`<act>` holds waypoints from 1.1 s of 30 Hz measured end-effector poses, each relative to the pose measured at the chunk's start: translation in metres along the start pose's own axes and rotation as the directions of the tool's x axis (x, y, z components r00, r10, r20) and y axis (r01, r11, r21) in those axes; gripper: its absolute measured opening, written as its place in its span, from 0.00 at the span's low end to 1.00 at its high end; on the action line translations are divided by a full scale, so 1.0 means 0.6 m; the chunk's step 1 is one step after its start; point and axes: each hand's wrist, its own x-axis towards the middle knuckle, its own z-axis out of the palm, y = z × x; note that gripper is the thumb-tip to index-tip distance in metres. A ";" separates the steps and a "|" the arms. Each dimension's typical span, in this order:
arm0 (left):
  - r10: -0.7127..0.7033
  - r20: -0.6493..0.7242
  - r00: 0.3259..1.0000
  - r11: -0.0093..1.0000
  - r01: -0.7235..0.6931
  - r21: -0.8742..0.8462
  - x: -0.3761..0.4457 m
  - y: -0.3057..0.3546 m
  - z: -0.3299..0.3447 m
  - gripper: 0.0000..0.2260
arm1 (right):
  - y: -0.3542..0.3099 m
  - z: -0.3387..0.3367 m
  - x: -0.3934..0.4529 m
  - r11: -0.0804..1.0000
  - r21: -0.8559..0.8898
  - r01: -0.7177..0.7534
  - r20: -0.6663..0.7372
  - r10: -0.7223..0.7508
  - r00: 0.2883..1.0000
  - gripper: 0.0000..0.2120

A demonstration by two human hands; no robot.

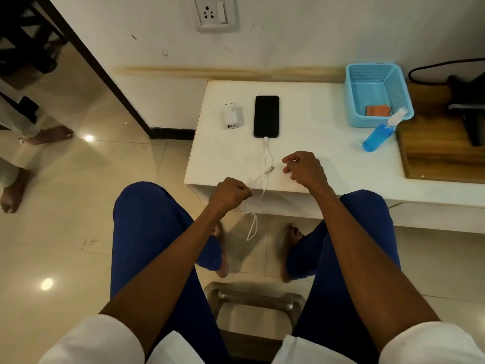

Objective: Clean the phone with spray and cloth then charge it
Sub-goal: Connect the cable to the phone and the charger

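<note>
Left hand (229, 191) pinches the white cable (265, 164) plugged into the phone (266, 116) beyond; right hand (304, 168) loosely curled, empty.

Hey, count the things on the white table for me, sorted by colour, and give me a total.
White: 2, the charger and the cable.
Black: 1, the phone.
Blue: 2, the basket and the spray bottle.
Orange: 1, the cloth inside the basket.
Total: 6.

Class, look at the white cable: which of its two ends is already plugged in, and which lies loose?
The end at the phone is plugged into its bottom edge. The other plug lies loose on the table, between the hands.
</note>
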 end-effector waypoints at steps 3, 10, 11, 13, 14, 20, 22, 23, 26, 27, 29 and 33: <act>-0.022 0.020 1.000 1.000 0.022 -0.004 -0.007 0.003 -0.028 0.10 | -0.005 0.002 -0.004 0.998 -0.042 0.041 0.010 -0.041 0.999 0.10; -0.003 -0.095 0.995 0.956 -0.025 -0.293 -0.016 0.013 -0.105 0.09 | -0.018 0.024 -0.007 0.947 -0.144 0.286 -0.022 -0.292 0.956 0.09; 0.007 -0.135 0.991 0.944 -0.051 -0.325 -0.014 0.016 -0.116 0.09 | -0.023 0.030 -0.004 0.943 -0.128 0.308 -0.017 -0.313 0.950 0.09; 0.038 -0.195 0.980 0.919 -0.111 -0.378 -0.006 0.025 -0.137 0.08 | -0.036 0.040 0.006 0.937 -0.095 0.335 -0.011 -0.338 0.941 0.08; 0.049 -0.212 0.976 0.904 -0.134 -0.407 0.000 0.030 -0.145 0.08 | -0.043 0.044 0.011 0.932 -0.088 0.353 -0.012 -0.355 0.935 0.08; 0.076 -0.268 0.960 0.853 -0.202 -0.480 0.039 0.051 -0.182 0.08 | -0.065 0.074 0.039 0.833 -0.203 0.515 0.226 -0.472 0.852 0.08; 0.061 -0.281 0.958 0.843 -0.201 -0.499 0.050 0.048 -0.187 0.08 | -0.065 0.083 0.042 0.786 -0.289 0.546 0.328 -0.455 0.828 0.07; 0.050 -0.281 0.959 0.839 -0.193 -0.509 0.054 0.045 -0.188 0.09 | -0.064 0.088 0.042 0.766 -0.318 0.558 0.359 -0.447 0.819 0.07; 0.023 -0.274 0.961 0.824 -0.173 -0.539 0.056 0.039 -0.187 0.09 | -0.060 0.096 0.033 0.685 -0.410 0.602 0.435 -0.434 0.789 0.07; 0.017 -0.272 0.962 0.818 -0.170 -0.550 0.054 0.037 -0.187 0.09 | -0.059 0.100 0.029 0.652 -0.440 0.618 0.451 -0.435 0.780 0.07; 0.007 -0.269 0.963 0.798 -0.168 -0.579 0.049 0.034 -0.189 0.09 | -0.054 0.111 0.017 0.569 -0.515 0.641 0.468 -0.439 0.767 0.11; -0.008 -0.271 0.963 0.788 -0.161 -0.594 0.034 0.022 -0.191 0.09 | -0.047 0.123 -0.003 0.444 -0.605 0.661 0.483 -0.455 0.748 0.15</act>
